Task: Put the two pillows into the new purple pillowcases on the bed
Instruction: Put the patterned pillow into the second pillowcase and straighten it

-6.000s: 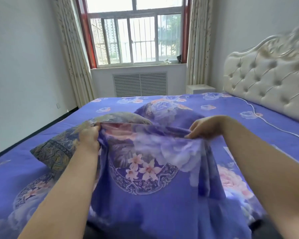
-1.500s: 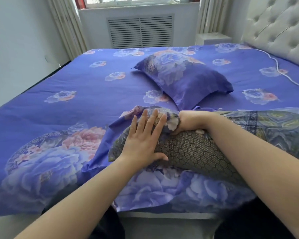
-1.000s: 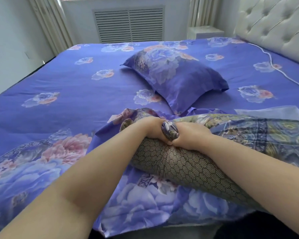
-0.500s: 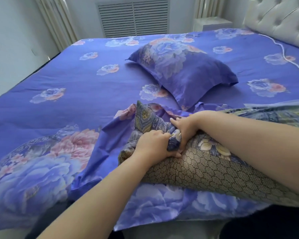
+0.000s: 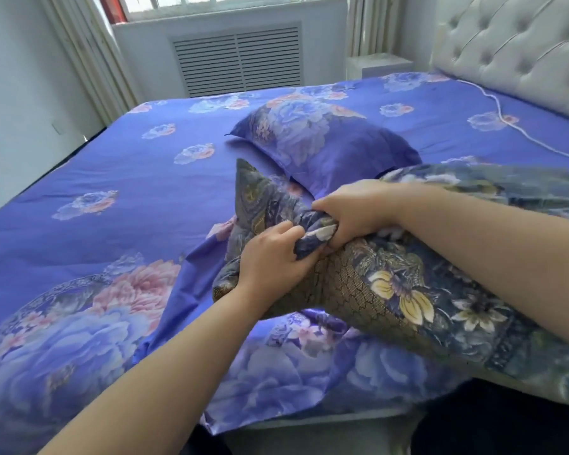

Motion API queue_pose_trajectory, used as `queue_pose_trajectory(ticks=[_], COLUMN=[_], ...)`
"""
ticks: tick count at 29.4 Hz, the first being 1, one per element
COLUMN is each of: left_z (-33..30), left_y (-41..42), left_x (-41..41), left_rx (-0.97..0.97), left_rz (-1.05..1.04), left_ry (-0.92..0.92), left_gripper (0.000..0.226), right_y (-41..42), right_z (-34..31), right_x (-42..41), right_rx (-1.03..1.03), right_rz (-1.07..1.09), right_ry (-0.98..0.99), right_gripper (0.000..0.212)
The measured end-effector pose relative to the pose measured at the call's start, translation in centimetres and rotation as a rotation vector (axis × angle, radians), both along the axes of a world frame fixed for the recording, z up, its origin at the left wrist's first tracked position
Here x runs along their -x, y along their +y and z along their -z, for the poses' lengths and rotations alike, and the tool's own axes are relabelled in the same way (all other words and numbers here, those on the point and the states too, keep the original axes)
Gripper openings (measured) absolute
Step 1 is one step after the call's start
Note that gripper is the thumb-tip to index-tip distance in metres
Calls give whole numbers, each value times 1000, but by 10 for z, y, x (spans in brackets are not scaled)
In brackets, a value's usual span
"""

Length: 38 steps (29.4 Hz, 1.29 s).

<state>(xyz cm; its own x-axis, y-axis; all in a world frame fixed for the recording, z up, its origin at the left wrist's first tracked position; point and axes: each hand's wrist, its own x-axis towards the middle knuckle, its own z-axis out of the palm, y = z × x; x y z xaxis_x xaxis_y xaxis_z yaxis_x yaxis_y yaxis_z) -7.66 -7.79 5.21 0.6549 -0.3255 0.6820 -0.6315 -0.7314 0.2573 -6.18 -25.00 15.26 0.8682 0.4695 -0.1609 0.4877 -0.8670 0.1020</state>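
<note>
A dark floral pillow (image 5: 408,290) with a gold net pattern lies across the near edge of the bed. My left hand (image 5: 273,257) and my right hand (image 5: 352,211) both grip its bunched left end, with one corner sticking up beside them. Under the pillow a purple floral pillowcase (image 5: 276,366) lies flat and hangs over the bed edge. A second pillow (image 5: 319,142), inside a purple floral pillowcase, rests in the middle of the bed.
The bed (image 5: 112,178) has a purple floral sheet. A white tufted headboard (image 5: 519,47) stands at the right, with a white cable (image 5: 526,133) trailing below it. A radiator grille (image 5: 237,57), curtains and a small white nightstand (image 5: 378,65) are at the far side.
The pillow's left end has been lifted and its corner now stands higher. Both hands stay clenched on the bunched fabric, and the view has shifted slightly up.
</note>
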Motion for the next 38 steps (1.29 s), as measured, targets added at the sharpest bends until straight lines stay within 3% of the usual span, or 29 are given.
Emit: queue_pose_trajectory(ticks=[3,6,9,11,13,14,16,19,24,28,32,36,38], left_z=[-28,-38,-21,1,33,48,78,104,99,84,66,56,55], left_y=[-26,-47,-50,-36,-11,2,21,26,8,3,8,17,12], left_x=[-3,-16,-26,-29,-37,-39,-38,-25,-21,-16,-13,-6,2], left_rx=[156,154,149,329,469,417,43,-547,-833,-550,-231,-234,-248], left_rz=[-66,-96,74,39,-160,-251,-297,-79,-56,107,163,193,260], left_ry=[-7,94,258,269,326,406,620,626,562,573,576,582,619], left_gripper=[37,39,30,16,4,8,35,55,56,26,31,34,32], right_y=[-6,-23,-55,-82,-111,-122,-132,-126,-129,-117,-97,-81,-83], right_z=[-42,-50,-11,33,66,78,94,98,99,72,48,82,95], right_x=[-5,-22,-32,-29,-17,-12,-11,-18,-20,-26,-30,-29,-32], right_rx=[130,232,308,210,-19,-113,-199,-237,-237,-140,-150,-94,-119], right_rz=[-24,-12,-39,14,217,325,421,400,424,333,294,300,362], right_ry=[-141,-229,-351,-324,-236,-221,-219,-239,-238,-260,-291,-307,-290], right_gripper=[45,49,82,88,75,65,53,54,59,57,42,46,37])
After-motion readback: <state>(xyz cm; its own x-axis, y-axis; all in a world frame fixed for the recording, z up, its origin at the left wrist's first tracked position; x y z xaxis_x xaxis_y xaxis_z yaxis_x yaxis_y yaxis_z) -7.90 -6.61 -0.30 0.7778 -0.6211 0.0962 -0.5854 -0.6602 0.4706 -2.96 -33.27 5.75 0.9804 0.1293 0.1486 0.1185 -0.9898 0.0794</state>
